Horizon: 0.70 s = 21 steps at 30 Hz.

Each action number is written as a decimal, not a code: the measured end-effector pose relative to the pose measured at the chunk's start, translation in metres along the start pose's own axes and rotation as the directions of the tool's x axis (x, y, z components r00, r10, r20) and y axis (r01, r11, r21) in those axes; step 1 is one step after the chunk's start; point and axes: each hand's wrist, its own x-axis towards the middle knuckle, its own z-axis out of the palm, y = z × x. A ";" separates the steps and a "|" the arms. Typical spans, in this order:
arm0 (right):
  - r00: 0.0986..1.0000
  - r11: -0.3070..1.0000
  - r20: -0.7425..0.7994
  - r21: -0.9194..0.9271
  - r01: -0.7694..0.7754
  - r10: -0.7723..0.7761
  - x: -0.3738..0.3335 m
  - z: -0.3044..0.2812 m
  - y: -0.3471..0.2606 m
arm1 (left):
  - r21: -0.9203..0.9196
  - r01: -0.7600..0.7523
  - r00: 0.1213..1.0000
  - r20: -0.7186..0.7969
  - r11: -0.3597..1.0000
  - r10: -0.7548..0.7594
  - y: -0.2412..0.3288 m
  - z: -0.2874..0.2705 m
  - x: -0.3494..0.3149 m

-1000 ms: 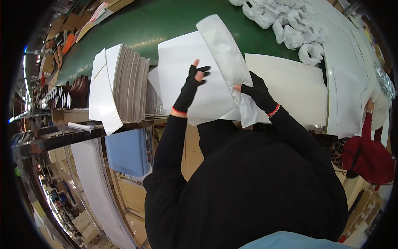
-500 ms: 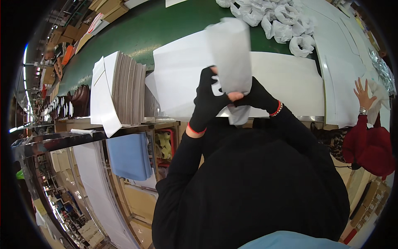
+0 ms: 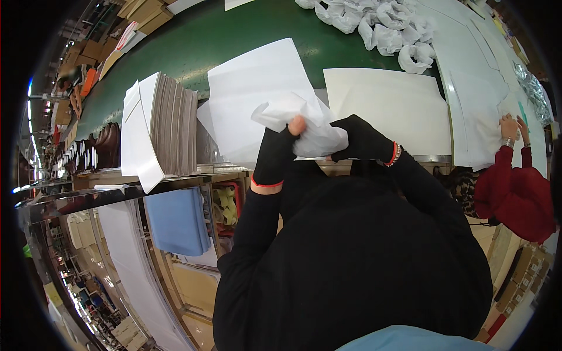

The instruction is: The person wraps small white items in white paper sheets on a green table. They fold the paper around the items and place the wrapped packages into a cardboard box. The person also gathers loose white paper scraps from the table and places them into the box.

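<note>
Your left hand (image 3: 278,152) and right hand (image 3: 360,139) are gloved in black, each wrist ringed in red; the crumpled paper (image 3: 321,126) you hold is white. Beyond it your large sheet (image 3: 252,88) is white, the right-hand sheet (image 3: 386,111) cream, the table (image 3: 234,29) green. To your left, the stack (image 3: 178,126) has grey-brown edges; nearer, the folded material (image 3: 177,219) is plain light blue. At right, a co-worker's sleeve (image 3: 502,167) is deep red.

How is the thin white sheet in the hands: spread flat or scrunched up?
Scrunched up: the thin white sheet is bunched in creased folds between the left hand and right hand.
</note>
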 end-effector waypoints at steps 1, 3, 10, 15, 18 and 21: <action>1.000 0.999 -0.009 -0.028 0.018 -0.018 -0.001 0.003 0.002 | 0.007 0.022 1.000 -0.013 1.000 -0.022 -0.002 0.000 0.004; 0.999 0.996 -0.009 -0.074 0.049 -0.050 -0.001 0.007 0.013 | 0.375 -0.204 0.971 -0.042 0.904 0.236 -0.016 -0.002 0.014; 0.995 0.988 0.083 0.143 -0.062 0.051 -0.005 0.002 0.033 | 0.725 -0.462 0.865 0.244 0.510 0.438 -0.025 0.011 0.000; 0.995 0.983 0.087 0.170 -0.071 0.056 -0.006 0.007 0.028 | 0.878 -0.280 0.958 0.229 0.388 0.173 -0.012 0.022 -0.009; 0.984 0.985 0.045 -0.018 -0.173 0.174 -0.009 -0.002 0.019 | 0.815 -0.334 0.930 0.203 0.473 0.307 -0.005 0.008 -0.003; 0.930 0.944 0.199 0.055 -0.325 0.309 -0.014 -0.016 0.005 | 0.720 -0.190 0.978 0.081 0.668 0.191 0.008 -0.001 -0.003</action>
